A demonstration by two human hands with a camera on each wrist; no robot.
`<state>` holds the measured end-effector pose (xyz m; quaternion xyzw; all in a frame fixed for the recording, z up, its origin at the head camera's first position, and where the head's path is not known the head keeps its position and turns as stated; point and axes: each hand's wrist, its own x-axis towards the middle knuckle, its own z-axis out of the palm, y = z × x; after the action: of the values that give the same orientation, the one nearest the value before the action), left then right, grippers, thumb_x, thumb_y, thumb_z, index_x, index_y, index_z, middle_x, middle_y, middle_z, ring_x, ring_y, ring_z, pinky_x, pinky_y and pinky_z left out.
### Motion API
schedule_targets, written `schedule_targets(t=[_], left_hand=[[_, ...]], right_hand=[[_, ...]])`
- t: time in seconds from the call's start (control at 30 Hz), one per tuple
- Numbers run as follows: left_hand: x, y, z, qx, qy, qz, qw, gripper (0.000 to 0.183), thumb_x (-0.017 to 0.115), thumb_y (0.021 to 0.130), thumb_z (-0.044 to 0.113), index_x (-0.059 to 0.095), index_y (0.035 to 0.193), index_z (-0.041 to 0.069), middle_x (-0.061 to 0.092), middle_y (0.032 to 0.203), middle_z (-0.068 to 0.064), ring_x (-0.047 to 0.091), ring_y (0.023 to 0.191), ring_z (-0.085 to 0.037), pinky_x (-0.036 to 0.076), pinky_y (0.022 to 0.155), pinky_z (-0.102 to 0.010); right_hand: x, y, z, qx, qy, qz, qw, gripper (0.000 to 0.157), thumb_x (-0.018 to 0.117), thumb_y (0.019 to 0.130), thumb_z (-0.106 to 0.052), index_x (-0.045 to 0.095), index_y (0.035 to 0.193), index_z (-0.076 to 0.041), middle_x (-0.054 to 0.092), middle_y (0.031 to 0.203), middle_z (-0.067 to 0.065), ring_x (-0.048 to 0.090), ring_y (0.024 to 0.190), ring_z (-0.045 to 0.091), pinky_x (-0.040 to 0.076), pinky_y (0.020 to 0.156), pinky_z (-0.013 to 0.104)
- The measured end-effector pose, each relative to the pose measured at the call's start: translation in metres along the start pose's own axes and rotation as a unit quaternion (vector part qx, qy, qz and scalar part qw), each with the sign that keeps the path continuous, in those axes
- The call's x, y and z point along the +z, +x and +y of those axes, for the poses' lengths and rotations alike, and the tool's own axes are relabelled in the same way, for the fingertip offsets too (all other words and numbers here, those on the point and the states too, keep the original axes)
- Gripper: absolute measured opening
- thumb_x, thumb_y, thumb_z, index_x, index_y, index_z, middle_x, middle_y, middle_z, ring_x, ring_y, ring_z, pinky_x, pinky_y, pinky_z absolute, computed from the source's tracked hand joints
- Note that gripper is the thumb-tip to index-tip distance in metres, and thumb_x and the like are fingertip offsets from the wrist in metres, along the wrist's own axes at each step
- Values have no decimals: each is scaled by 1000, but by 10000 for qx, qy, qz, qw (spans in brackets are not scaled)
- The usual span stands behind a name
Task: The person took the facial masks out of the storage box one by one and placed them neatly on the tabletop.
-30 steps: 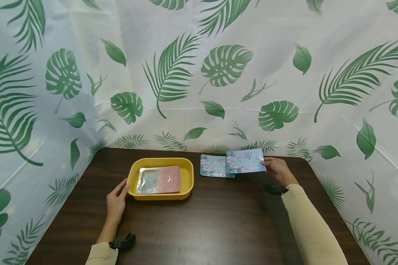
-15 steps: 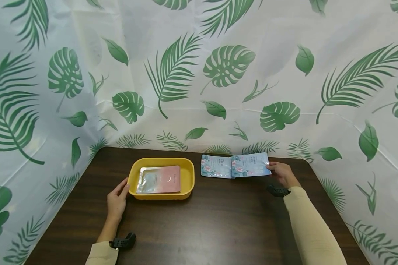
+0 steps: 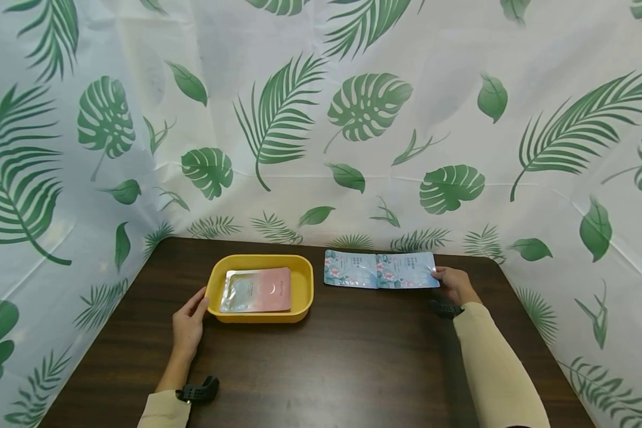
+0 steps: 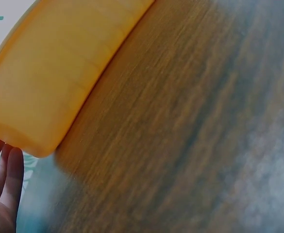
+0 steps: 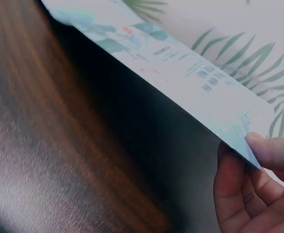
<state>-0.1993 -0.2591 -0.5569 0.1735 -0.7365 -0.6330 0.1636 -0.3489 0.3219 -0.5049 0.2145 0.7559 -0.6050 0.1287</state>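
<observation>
In the head view a yellow tray (image 3: 302, 288) stands at the left of the table, with a pink and silver face mask packet (image 3: 270, 290) lying in it. My left hand (image 3: 188, 324) touches the tray's left end; the left wrist view shows its fairly straight fingers (image 4: 14, 167) against the tray's corner. To the right of the tray lies one blue floral face mask packet (image 3: 349, 268). Beside it, edge to edge, is a second blue face mask packet (image 3: 406, 270). My right hand (image 3: 456, 285) pinches its right corner between thumb and fingers, holding that end off the table.
The dark wooden table (image 3: 326, 368) runs back to a white curtain (image 3: 374, 196) printed with green leaves, which also closes in both sides. Black bands (image 3: 199, 390) sit on the wrists.
My right hand has moved right and down with the second blue packet, which overlapped the first and now lies beside it. The left hand and the tray have stayed put.
</observation>
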Motion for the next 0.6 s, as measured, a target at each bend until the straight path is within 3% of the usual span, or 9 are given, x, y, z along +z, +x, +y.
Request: schedule_targets(t=[0.17, 0.33, 0.43, 0.6], left_hand=[[-2, 1, -1, -12, -60, -100, 9999, 42, 55, 100, 24, 55, 138, 5, 55, 139, -14, 55, 88, 18, 48, 76, -5], [-3, 0, -2, 72, 22, -100, 9999, 45, 55, 100, 29, 55, 138, 4, 54, 140, -17, 55, 89, 19, 48, 75, -4], [-2, -1, 0, 138, -25, -100, 9999, 46, 55, 100, 30, 55, 137, 4, 55, 140, -17, 55, 91, 20, 49, 76, -5], [-3, -1, 2, 161, -109, -128, 9997, 44, 55, 100, 26, 55, 137, 2, 54, 140, -17, 55, 91, 18, 50, 77, -6]], right_hand=[[6, 3, 6, -186, -209, 299, 9992, 46, 49, 100, -6, 40, 143, 10, 53, 129, 24, 58, 74, 6, 55, 72, 28], [10, 4, 7, -480, -633, 555, 9953, 42, 47, 100, -6, 45, 137, 13, 56, 124, 28, 59, 73, 7, 56, 68, 28], [11, 8, 8, -413, -654, 670, 9947, 41, 47, 99, -4, 46, 136, 14, 55, 125, 28, 59, 77, 11, 54, 64, 27], [12, 16, 12, -128, -660, 908, 9936, 41, 45, 98, -2, 47, 137, 11, 49, 139, 29, 56, 94, 21, 51, 69, 30]])
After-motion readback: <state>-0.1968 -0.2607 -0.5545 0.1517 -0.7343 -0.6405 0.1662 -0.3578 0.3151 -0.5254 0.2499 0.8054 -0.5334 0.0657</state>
